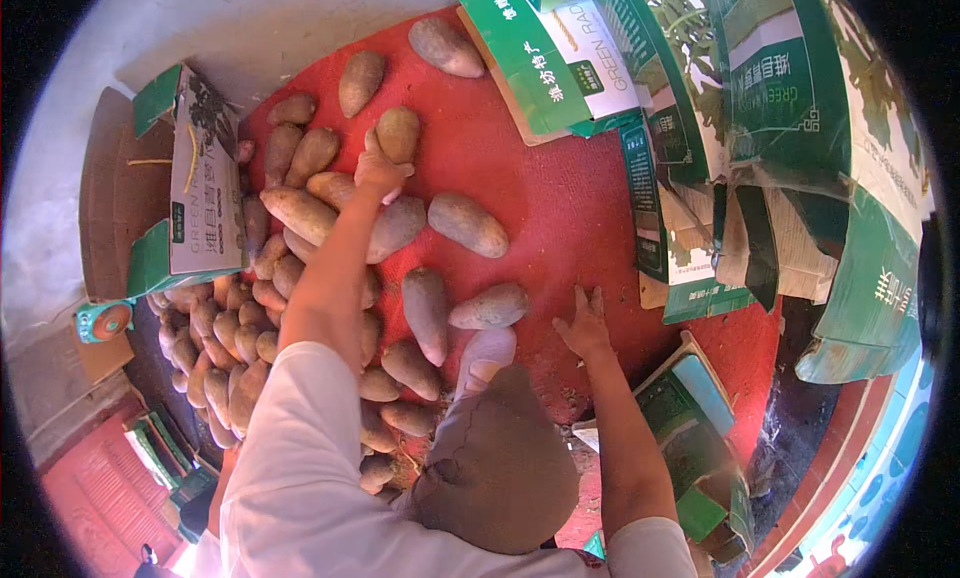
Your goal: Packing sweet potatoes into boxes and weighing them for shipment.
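My left hand [380, 176] reaches forward over the pile. It is closed around the near end of a brownish sweet potato [399, 135], thumb on its left side. More sweet potatoes lie close by: a long tan one [300, 214] to the left, a wide one [397, 230] just below the hand, and a plump one [468, 224] to the right. My right hand [588, 325] is on the red sheet [570, 208] with its fingers spread and nothing in them. Nearest to it is a greyish sweet potato [489, 306] on its left.
A dense heap of sweet potatoes [225, 328] fills the left side. An open green-and-white carton [200, 178] stands beyond it, near a small teal dial scale [104, 322]. Stacked cartons [770, 98] crowd the right; a flattened one [690, 448] lies lower right. My bent knee [500, 468] is in front.
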